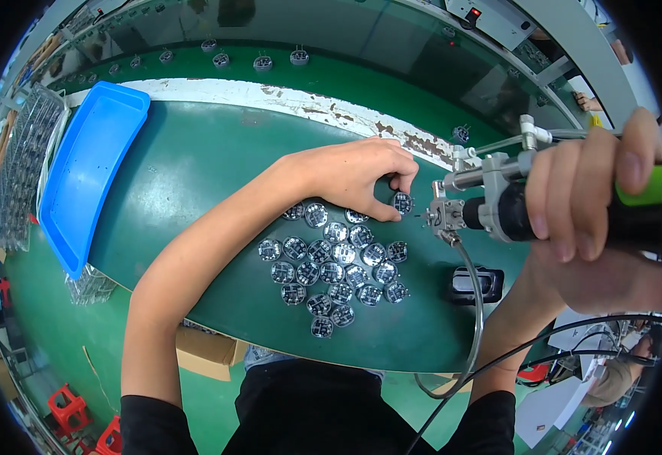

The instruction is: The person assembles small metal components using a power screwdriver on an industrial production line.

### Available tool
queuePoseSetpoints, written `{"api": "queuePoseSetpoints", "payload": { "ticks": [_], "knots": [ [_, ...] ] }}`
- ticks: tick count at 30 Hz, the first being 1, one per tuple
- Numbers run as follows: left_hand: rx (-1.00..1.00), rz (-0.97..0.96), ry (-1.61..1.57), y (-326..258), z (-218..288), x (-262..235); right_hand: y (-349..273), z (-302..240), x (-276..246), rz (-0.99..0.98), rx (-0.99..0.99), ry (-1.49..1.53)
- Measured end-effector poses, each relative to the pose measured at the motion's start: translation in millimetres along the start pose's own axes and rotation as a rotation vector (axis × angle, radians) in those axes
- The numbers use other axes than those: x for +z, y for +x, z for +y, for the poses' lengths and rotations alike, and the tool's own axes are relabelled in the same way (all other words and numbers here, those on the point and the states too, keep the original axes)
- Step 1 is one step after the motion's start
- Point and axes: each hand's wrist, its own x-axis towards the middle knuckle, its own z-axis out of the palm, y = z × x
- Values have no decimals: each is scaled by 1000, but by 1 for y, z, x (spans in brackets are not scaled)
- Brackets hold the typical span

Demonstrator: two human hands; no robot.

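Note:
Between the thumb and fingers of my left hand (346, 176) is a small round circuit module (402, 203), held near the table's far side. My right hand (585, 193) is wrapped round a black and green power screwdriver (509, 208) with a metal nozzle and a hose. The tool lies sideways, its thin tip pointing left, close beside the held module; whether they touch I cannot tell. Many similar round modules (331, 272) are spread on the green table (217, 303) below my left hand. My left forearm reaches over the table's left part.
A blue tray (92, 174) stands at the left, next to stacked clear plastic trays (28, 163). Beyond a worn white ledge (300, 102), more modules sit on a green belt (346, 76). A black case (476, 286) lies under the screwdriver; cables (513, 345) hang at the right.

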Motion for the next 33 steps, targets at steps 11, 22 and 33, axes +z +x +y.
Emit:
{"api": "queuePoseSetpoints", "payload": {
  "ticks": [11, 22, 33],
  "knots": [
    [35, 26, -23, 0, -1, 2, 13, 22, 14, 6, 23, -34],
    [60, 66, -12, 1, -3, 3, 6, 22, 8, 6, 44, -62],
    [49, 65, -20, 0, -2, 3, 1, 24, 1, 8, 64, -85]
  ]
}}
